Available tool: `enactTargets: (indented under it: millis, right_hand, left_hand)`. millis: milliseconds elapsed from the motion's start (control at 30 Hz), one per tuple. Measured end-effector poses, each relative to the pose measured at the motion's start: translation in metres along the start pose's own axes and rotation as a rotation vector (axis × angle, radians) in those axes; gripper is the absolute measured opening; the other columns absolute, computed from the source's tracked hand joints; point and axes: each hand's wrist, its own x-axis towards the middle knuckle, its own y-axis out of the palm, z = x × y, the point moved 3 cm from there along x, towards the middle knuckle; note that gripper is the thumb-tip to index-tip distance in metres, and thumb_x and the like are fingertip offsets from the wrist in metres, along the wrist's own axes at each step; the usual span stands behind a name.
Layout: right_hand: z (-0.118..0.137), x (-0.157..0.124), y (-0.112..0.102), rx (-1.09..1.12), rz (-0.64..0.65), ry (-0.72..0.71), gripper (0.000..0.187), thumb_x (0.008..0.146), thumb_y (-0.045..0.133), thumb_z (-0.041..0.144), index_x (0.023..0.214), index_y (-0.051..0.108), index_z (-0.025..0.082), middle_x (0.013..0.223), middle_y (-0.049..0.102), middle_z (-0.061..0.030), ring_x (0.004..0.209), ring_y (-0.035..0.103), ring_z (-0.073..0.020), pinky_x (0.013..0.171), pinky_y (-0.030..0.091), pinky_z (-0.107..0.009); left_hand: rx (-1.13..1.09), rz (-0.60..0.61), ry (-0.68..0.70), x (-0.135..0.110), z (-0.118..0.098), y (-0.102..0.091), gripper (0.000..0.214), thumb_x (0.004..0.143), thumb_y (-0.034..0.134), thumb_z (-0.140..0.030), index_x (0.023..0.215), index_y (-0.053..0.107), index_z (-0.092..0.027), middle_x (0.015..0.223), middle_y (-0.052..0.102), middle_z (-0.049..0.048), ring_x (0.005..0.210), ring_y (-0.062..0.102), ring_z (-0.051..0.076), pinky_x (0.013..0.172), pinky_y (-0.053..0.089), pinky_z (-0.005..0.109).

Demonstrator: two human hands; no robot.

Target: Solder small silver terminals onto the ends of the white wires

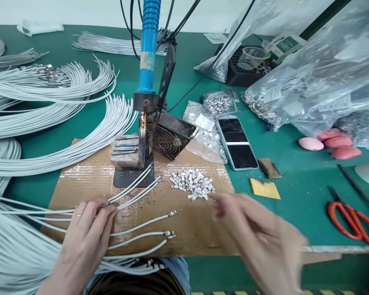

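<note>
My left hand (87,233), with a gold ring on one finger, is closed around several white cables (138,196) whose bare tips reach toward the stand. Below them on the cardboard lie other white cables with small metal connectors (169,234) on their ends. My right hand (255,233) is at the right edge of a pile of small metal connectors (197,185). Motion smears it, and I cannot make out whether its fingers hold anything. Upright behind the cardboard is a blue soldering iron (150,57), its tip pointing down beside a small block (125,151).
Bundles of white cable (64,159) fill the left side. A small fan (174,135) leans behind the iron. To the right are a phone (237,143), a yellow sponge (264,188), orange-handled scissors (353,221) and clear plastic bags (307,86) of metal parts.
</note>
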Motion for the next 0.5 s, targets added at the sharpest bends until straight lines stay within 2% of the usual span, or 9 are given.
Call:
enactTargets:
  millis: [100, 200, 300, 400, 467, 500]
  right_hand:
    - [0.006, 0.008, 0.040, -0.156, 0.149, -0.234, 0.011, 0.103, 0.063, 0.018, 0.104, 0.074, 0.019, 0.090, 0.078, -0.0038, 0.071, 0.073, -0.0160, 0.067, 0.060, -0.026]
    - [0.004, 0.019, 0.066, -0.268, 0.223, -0.320, 0.019, 0.104, 0.055, 0.017, 0.103, 0.073, 0.016, 0.088, 0.076, -0.0081, 0.072, 0.073, -0.0217, 0.066, 0.061, -0.033]
    - [0.006, 0.023, 0.071, -0.395, 0.267, -0.374, 0.023, 0.103, 0.050, 0.014, 0.095, 0.071, 0.015, 0.082, 0.073, -0.0105, 0.076, 0.071, -0.0270, 0.064, 0.056, -0.037]
    - [0.011, 0.023, 0.066, -0.467, 0.303, -0.401, 0.026, 0.100, 0.046, 0.009, 0.088, 0.067, 0.018, 0.075, 0.069, -0.0084, 0.069, 0.068, -0.0258, 0.060, 0.050, -0.035]
    - [0.014, 0.022, 0.063, -0.483, 0.319, -0.397, 0.028, 0.096, 0.044, 0.006, 0.081, 0.063, 0.020, 0.069, 0.067, -0.0068, 0.063, 0.065, -0.0246, 0.056, 0.046, -0.033]
    - [0.014, 0.022, 0.062, -0.486, 0.322, -0.387, 0.027, 0.093, 0.044, 0.005, 0.078, 0.061, 0.021, 0.066, 0.065, -0.0063, 0.060, 0.064, -0.0242, 0.053, 0.044, -0.033]
  left_hand:
    - [0.018, 0.015, 0.029, 0.004, -0.005, -0.003, 0.014, 0.100, 0.059, -0.009, 0.107, 0.062, -0.020, 0.101, 0.062, 0.0078, 0.092, 0.062, 0.028, 0.085, 0.052, 0.042]
    - [0.047, 0.047, 0.033, 0.004, -0.007, -0.006, 0.012, 0.100, 0.054, -0.008, 0.102, 0.062, -0.017, 0.095, 0.061, 0.0077, 0.086, 0.060, 0.028, 0.084, 0.049, 0.045]
    - [-0.051, 0.108, -0.022, -0.002, -0.004, -0.009, 0.013, 0.101, 0.054, -0.011, 0.104, 0.063, -0.019, 0.096, 0.063, 0.0062, 0.089, 0.061, 0.028, 0.090, 0.047, 0.045]
    - [-0.309, 0.100, -0.221, -0.009, -0.001, -0.014, 0.014, 0.102, 0.054, -0.020, 0.103, 0.066, -0.026, 0.105, 0.067, 0.0050, 0.104, 0.066, 0.027, 0.100, 0.047, 0.040]
    - [-0.485, 0.055, -0.379, -0.011, -0.005, -0.019, 0.015, 0.103, 0.052, -0.027, 0.102, 0.068, -0.029, 0.103, 0.072, 0.0040, 0.100, 0.071, 0.026, 0.094, 0.054, 0.034]
    - [-0.551, 0.044, -0.425, -0.010, -0.010, -0.022, 0.016, 0.102, 0.052, -0.030, 0.101, 0.068, -0.030, 0.096, 0.075, 0.0027, 0.090, 0.074, 0.025, 0.082, 0.058, 0.031]
